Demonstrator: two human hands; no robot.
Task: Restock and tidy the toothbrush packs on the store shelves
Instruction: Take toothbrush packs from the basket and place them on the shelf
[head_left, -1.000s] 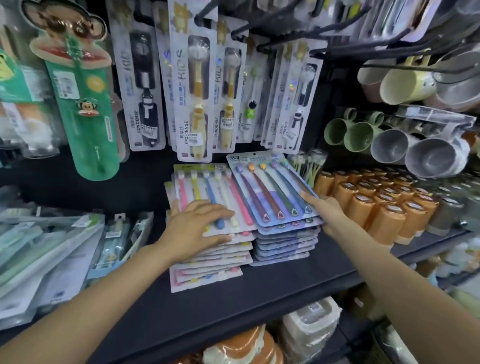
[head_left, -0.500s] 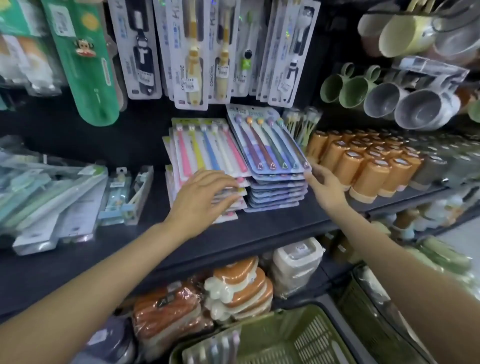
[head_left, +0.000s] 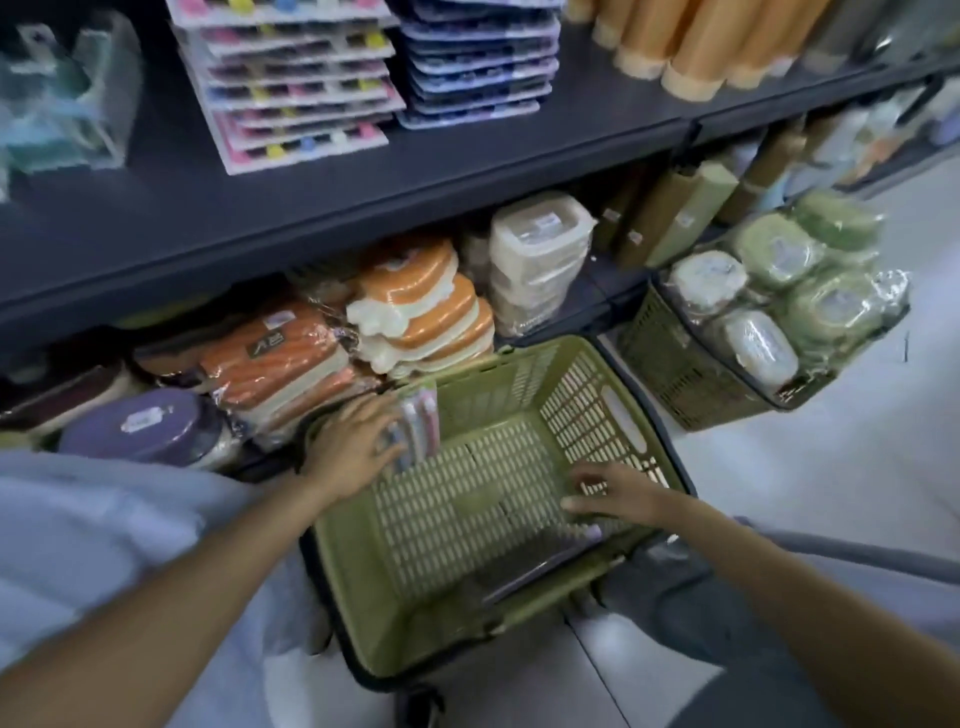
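Note:
A green plastic basket (head_left: 519, 400) stands on the floor below the dark shelf (head_left: 363, 192). A toothbrush pack (head_left: 422, 423) with pink handles leans upright against the basket's left wall, and my left hand (head_left: 350, 449) grips its edge. My right hand (head_left: 618, 493) hovers inside the basket with fingers spread, holding nothing, just above a second, darker pack (head_left: 545, 564) lying along the near wall. On the shelf above sit two stacks of toothbrush packs, a multicolour one (head_left: 291, 88) and a blue one (head_left: 478, 67).
Orange cups (head_left: 691, 52) stand on the shelf to the right of the stacks. Under the shelf lie wrapped orange and white containers (head_left: 421, 312) and a purple lidded box (head_left: 140, 426). A second basket (head_left: 685, 374) full of wrapped green boxes stands at the right on the pale floor.
Both hands left the stacks on the shelf and dropped into the green basket. The view tilted down from the shelf to the floor. My left hand now grips a pack.

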